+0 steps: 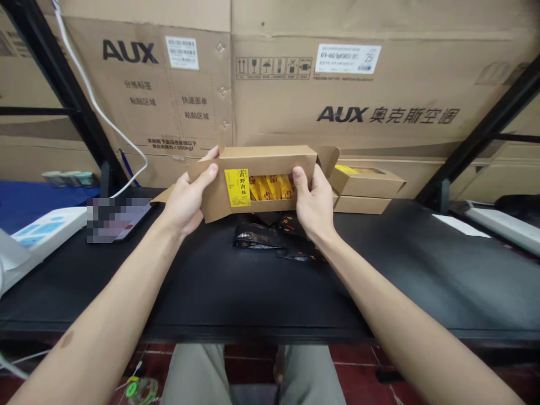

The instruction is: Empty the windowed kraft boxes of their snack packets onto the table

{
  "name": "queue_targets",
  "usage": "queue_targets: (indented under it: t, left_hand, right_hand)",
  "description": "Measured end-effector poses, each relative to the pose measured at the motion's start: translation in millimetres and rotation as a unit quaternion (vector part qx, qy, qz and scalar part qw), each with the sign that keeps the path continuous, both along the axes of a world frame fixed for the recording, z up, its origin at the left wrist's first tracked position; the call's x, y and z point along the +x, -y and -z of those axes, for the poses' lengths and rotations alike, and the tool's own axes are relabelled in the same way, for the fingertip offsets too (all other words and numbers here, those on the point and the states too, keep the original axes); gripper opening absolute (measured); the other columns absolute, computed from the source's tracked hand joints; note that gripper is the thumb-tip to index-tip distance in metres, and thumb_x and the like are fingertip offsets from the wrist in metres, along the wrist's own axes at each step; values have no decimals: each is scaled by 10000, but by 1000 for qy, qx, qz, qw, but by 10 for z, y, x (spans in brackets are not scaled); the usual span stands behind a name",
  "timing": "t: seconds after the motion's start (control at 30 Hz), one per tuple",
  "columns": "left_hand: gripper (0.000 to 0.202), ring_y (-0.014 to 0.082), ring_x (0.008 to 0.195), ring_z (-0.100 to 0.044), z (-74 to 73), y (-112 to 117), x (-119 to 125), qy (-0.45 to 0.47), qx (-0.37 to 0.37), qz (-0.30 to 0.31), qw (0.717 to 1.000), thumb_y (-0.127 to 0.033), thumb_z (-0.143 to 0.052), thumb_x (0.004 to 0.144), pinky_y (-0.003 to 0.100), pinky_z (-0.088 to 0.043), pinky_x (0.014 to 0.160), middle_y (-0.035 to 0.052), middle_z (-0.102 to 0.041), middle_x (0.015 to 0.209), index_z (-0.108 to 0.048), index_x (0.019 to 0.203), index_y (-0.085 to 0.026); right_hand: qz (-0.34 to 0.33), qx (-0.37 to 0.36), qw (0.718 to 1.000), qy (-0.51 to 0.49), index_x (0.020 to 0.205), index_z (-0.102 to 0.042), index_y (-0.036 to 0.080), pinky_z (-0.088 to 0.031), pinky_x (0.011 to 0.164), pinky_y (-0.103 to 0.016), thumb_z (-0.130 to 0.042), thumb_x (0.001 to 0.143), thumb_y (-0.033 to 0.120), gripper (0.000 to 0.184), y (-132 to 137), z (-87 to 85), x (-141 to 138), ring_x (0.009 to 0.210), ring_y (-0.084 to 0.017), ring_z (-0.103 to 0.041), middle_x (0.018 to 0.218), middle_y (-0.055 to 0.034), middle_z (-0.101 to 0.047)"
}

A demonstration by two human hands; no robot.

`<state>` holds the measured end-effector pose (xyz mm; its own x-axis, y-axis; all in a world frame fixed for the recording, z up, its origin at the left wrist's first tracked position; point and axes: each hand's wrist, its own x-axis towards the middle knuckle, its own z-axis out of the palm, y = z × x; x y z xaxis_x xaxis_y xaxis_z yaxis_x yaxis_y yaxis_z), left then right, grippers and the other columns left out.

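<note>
I hold a long kraft-paper box (261,160) up above the black table (211,281). It has a yellow label (237,187) and a window showing several yellow packets (270,187). My left hand (188,197) grips its left end, thumb on the front, where an end flap hangs open. My right hand (312,202) grips its right end, whose flap also stands open. Black foil packets (270,236) lie on the table just below the box.
Two more kraft boxes (365,188) are stacked behind to the right. A white scale-like device (42,230) and a phone (116,219) sit at the left. Large AUX cartons (337,84) form the back wall. Black shelf struts (476,146) slant at both sides.
</note>
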<state>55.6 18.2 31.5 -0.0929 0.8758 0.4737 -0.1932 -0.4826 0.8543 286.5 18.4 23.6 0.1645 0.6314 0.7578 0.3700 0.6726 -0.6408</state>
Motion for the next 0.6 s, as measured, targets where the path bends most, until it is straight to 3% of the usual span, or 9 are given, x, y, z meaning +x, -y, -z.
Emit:
queue_targets:
  t: [0.2,0.3,0.4,0.5,0.6]
  left_hand:
    - [560,326,1413,-593,-8,11,59,21,51,5,998,-528,-810,792,503,-543,1121,44,-727,1390,-691,1310,-350]
    - [555,319,1425,-582,14,16,95,27,51,5,998,-549,-798,798,488,-553,1115,15,-695,1445,-676,1309,-370]
    - [597,306,1439,-569,53,8,180,34,17,7,999,-578,-765,816,461,-570,1097,9,-650,1510,-627,1357,-366]
    - [603,308,1439,-567,67,-26,344,76,-18,33,996,-556,-764,815,462,-573,1097,44,-637,1526,-612,1349,-321]
    - [564,343,1392,-603,52,-114,570,80,-33,91,992,-589,-748,808,518,-565,1102,106,-665,1477,-649,1253,-258]
  right_hand:
    - [20,-49,999,6,1102,-641,225,-503,1091,-572,-608,864,776,601,-30,5,2,1159,-332,-662,1174,-142,-732]
    - [42,-36,998,28,1096,-652,230,-509,1066,-581,-620,885,734,548,-41,9,35,1111,-327,-666,1152,-136,-725]
    - [66,-6,997,45,1161,-658,221,-487,1095,-583,-600,931,679,516,-63,-40,133,1194,-337,-646,1191,-141,-723]
    - [78,28,993,80,1175,-669,216,-466,1124,-604,-607,939,665,510,-126,-236,329,1281,-350,-616,1249,-136,-724]
    - [77,43,983,160,1035,-692,204,-494,1109,-571,-665,917,635,448,-233,-611,551,1291,-344,-626,1215,-100,-757]
